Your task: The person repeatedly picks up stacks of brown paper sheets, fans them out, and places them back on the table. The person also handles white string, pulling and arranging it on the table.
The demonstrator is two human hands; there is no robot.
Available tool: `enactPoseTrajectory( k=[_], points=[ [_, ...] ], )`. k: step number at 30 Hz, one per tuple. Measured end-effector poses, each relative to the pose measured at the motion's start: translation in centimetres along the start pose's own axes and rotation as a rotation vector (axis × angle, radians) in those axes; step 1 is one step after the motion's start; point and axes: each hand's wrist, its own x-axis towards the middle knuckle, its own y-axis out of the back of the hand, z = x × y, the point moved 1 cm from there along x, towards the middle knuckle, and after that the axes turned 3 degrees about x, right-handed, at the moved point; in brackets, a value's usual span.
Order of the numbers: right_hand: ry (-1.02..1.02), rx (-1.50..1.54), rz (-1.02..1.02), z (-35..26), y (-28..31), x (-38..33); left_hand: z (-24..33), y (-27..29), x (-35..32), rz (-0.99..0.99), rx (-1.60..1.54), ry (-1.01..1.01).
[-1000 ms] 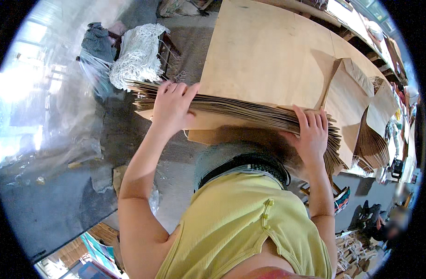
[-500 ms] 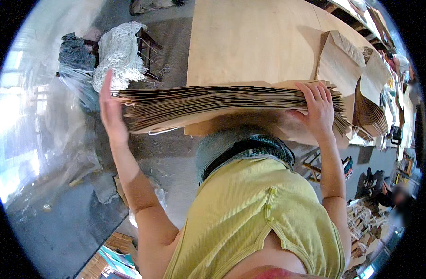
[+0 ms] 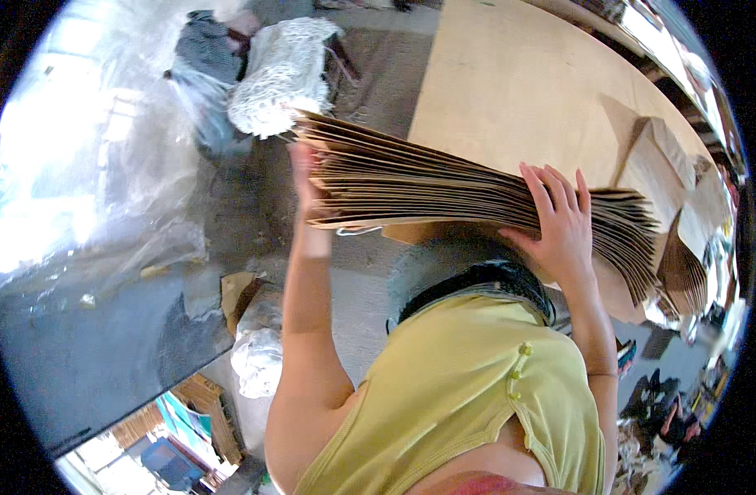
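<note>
- Past the fingertips of my right hand (image 3: pixel 559 221) lies the broad wooden table (image 3: pixel 518 91), pale and bare over most of its top.
- Further right of that hand, looser brown paper bags (image 3: pixel 658 169) lie on the table, some standing open, others fanned at the table's edge.
- Just beyond my left hand (image 3: pixel 305 177), up and to its left, sits a white crinkled bundle (image 3: pixel 280 74), with a grey heap (image 3: pixel 203 45) beside it on the floor.
- Below the left forearm I see a clear plastic bag (image 3: pixel 258 355) and a scrap of cardboard (image 3: pixel 237 290) on the concrete floor; neither touches the arm.
- Nothing stands between my 2 hands except the stack of flat paper bags (image 3: pixel 444 186) itself, and my yellow shirt (image 3: pixel 468 396) fills the view beneath it.
- The stack is held between both hands at the near edge of the table, its left end lifted and tilted up, its right end lower towards the loose bags.
- It is a thick pile of brown sheets, edges showing as many thin layers, slightly fanned at the left end; a thin white handle loop hangs under it near the left hand.
- My left hand is pressed flat against the stack's left end, fingers upright and mostly hidden behind the edges, so I cannot tell whether they curl round it.
- My right hand lies spread on the near side of the stack towards its right end, fingers extended over the top, pressing rather than clenching.
</note>
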Motion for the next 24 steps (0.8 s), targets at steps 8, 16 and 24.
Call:
enactPoseTrajectory(
  k=[8, 16, 24],
  points=[
    [0.042, -0.039, 0.002, -1.1, -0.4, 0.8, -0.6, -1.5, 0.9, -0.483, -0.278, 0.018],
    [0.037, -0.027, 0.028, -1.0, -0.2, 0.6, 1.3, -3.7, 1.9, -0.114, -0.059, 0.216],
    [0.056, -0.044, 0.029, -1.6, -0.1, 1.2, 0.7, 0.5, 2.9, -0.153, -0.172, 0.103]
  ],
)
